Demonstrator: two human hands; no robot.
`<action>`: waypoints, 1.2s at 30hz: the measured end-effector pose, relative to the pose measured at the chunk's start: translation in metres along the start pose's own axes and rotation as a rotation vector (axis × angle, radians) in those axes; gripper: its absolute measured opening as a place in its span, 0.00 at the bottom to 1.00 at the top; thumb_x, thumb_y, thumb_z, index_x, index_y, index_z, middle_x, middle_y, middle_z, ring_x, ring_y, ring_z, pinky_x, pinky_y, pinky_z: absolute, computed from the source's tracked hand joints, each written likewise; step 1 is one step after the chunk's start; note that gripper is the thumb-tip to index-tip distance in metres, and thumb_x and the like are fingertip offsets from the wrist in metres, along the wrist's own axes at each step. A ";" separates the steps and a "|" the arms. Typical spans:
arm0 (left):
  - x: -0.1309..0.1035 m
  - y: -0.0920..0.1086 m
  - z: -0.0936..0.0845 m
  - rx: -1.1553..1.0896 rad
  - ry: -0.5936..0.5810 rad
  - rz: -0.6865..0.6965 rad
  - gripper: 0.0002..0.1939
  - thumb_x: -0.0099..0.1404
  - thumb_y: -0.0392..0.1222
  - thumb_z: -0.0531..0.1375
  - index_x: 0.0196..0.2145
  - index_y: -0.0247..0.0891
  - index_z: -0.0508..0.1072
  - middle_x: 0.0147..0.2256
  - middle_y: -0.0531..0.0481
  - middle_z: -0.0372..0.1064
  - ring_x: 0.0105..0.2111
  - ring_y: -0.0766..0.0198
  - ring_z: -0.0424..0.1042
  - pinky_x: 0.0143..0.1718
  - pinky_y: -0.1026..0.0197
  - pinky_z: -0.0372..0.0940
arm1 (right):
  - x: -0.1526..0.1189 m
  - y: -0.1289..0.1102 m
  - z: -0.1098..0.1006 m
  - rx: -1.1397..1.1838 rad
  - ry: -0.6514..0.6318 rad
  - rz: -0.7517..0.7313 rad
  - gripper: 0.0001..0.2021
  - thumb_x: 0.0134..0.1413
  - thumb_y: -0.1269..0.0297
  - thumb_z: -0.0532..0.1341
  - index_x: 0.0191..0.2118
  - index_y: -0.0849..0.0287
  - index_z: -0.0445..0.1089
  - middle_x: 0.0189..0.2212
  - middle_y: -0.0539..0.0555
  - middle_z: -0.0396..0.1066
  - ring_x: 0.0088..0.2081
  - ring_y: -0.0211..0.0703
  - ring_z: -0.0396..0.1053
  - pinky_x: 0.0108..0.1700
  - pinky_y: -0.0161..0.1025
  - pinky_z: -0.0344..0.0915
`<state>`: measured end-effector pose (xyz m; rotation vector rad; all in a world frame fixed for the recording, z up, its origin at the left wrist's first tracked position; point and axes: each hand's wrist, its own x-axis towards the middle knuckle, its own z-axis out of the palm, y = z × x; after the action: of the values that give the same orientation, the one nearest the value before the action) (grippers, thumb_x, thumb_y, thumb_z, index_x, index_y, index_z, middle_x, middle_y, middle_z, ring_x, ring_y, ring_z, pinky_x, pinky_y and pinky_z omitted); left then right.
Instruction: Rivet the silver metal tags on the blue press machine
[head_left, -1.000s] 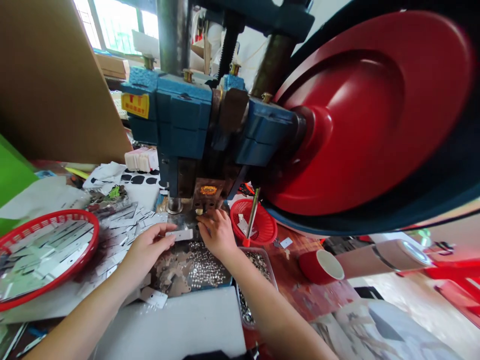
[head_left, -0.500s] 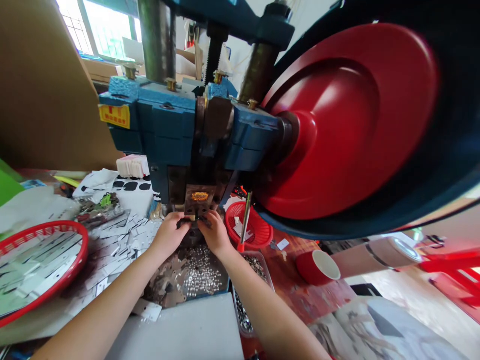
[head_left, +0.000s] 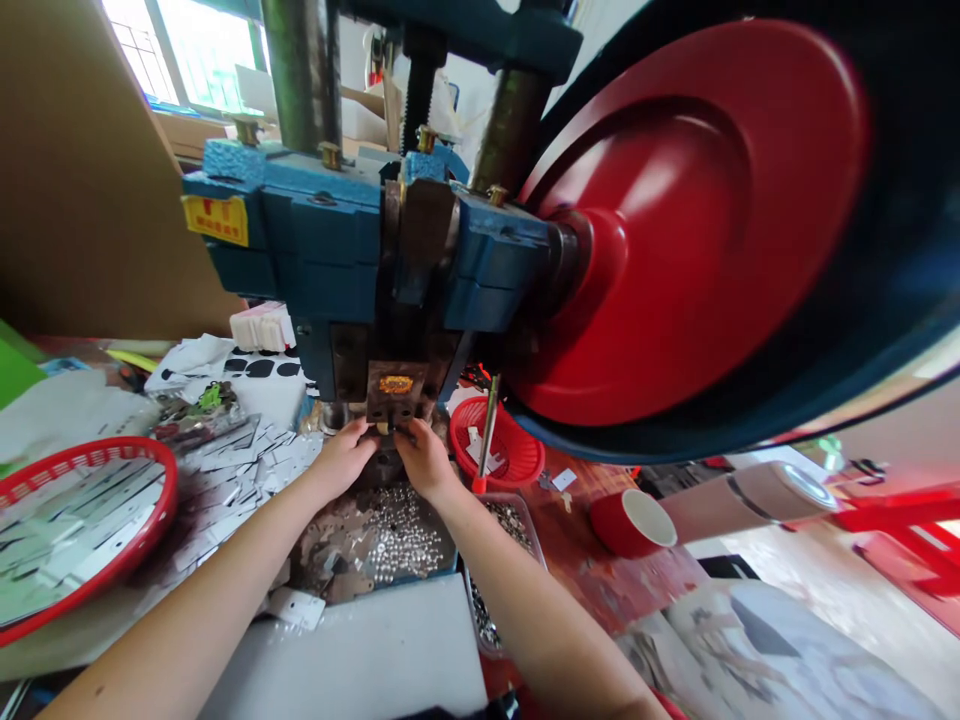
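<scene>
Both hands are at the lower front of a blue press (head_left: 315,250), just under its metal ram block (head_left: 396,388). My left hand (head_left: 346,458) is closed at the left of the die area, its thumb and fingers pinched on something too small to make out. On the right side, my right hand (head_left: 424,455) has its fingers pressed together in the same way, and what they hold is hidden. Below the hands lies a tray of small shiny metal parts (head_left: 405,540) with flat brownish plates (head_left: 337,550) at its left.
Left are a red basket of flat plates (head_left: 169,500) and a pile of metal strips (head_left: 225,500). Right are a red basket (head_left: 525,460), a metal rod (head_left: 489,425), a parts box (head_left: 484,620), a red cup (head_left: 622,525) and the press's large red wheel (head_left: 675,220).
The camera view has shifted slightly, so the press sits a little higher and farther left. Both hands remain at the die area, their fingers still closed.
</scene>
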<state>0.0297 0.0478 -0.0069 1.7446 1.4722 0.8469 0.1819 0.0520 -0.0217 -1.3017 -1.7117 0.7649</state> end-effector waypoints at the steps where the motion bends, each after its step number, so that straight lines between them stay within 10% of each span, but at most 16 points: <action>1: -0.001 0.000 -0.001 0.005 0.012 0.000 0.20 0.60 0.46 0.51 0.47 0.39 0.72 0.48 0.47 0.73 0.49 0.55 0.70 0.53 0.54 0.62 | -0.001 -0.001 -0.001 0.007 0.008 0.004 0.10 0.55 0.68 0.56 0.42 0.58 0.72 0.38 0.53 0.72 0.43 0.43 0.69 0.49 0.39 0.64; 6: -0.029 -0.002 -0.030 0.086 0.112 -0.024 0.21 0.61 0.52 0.53 0.47 0.39 0.70 0.49 0.45 0.69 0.51 0.53 0.65 0.54 0.51 0.59 | -0.023 -0.010 -0.020 -0.030 0.098 -0.030 0.12 0.56 0.66 0.57 0.46 0.55 0.71 0.43 0.54 0.71 0.46 0.44 0.68 0.50 0.40 0.64; 10: -0.074 -0.006 -0.049 0.301 -0.118 0.013 0.16 0.64 0.52 0.51 0.38 0.43 0.73 0.41 0.50 0.71 0.42 0.58 0.69 0.45 0.55 0.63 | -0.050 -0.016 -0.040 -0.053 -0.022 -0.014 0.10 0.56 0.68 0.56 0.41 0.55 0.73 0.37 0.53 0.73 0.42 0.43 0.70 0.48 0.40 0.65; 20: -0.113 -0.015 -0.021 0.480 -0.129 0.145 0.07 0.57 0.43 0.60 0.34 0.44 0.74 0.47 0.48 0.66 0.46 0.54 0.66 0.48 0.51 0.61 | -0.071 0.006 -0.051 -0.083 -0.043 0.033 0.11 0.56 0.69 0.55 0.39 0.56 0.74 0.38 0.52 0.74 0.42 0.42 0.70 0.48 0.40 0.65; 25: -0.119 -0.007 -0.034 0.271 -0.212 -0.033 0.08 0.62 0.47 0.53 0.31 0.43 0.70 0.32 0.54 0.72 0.32 0.63 0.70 0.34 0.61 0.64 | -0.065 0.005 -0.051 -0.332 -0.062 -0.036 0.10 0.58 0.70 0.55 0.41 0.57 0.74 0.38 0.54 0.73 0.42 0.44 0.70 0.48 0.41 0.66; 32: -0.135 -0.035 -0.046 0.086 0.118 -0.209 0.19 0.62 0.57 0.53 0.42 0.41 0.70 0.36 0.51 0.74 0.34 0.61 0.74 0.35 0.62 0.68 | -0.069 -0.013 -0.036 -0.531 -0.223 -0.229 0.09 0.60 0.69 0.57 0.40 0.56 0.74 0.38 0.54 0.74 0.41 0.44 0.68 0.48 0.41 0.63; 36: -0.144 -0.037 -0.043 0.202 0.094 -0.130 0.16 0.62 0.55 0.54 0.41 0.45 0.73 0.40 0.52 0.75 0.39 0.61 0.74 0.42 0.62 0.68 | -0.074 -0.027 -0.014 -0.476 -0.423 -0.370 0.08 0.61 0.67 0.57 0.40 0.57 0.74 0.36 0.52 0.75 0.39 0.41 0.69 0.46 0.38 0.61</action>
<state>-0.0465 -0.0856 -0.0205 1.7504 1.7662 0.7430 0.1904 -0.0266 -0.0106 -1.1125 -2.5033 0.4442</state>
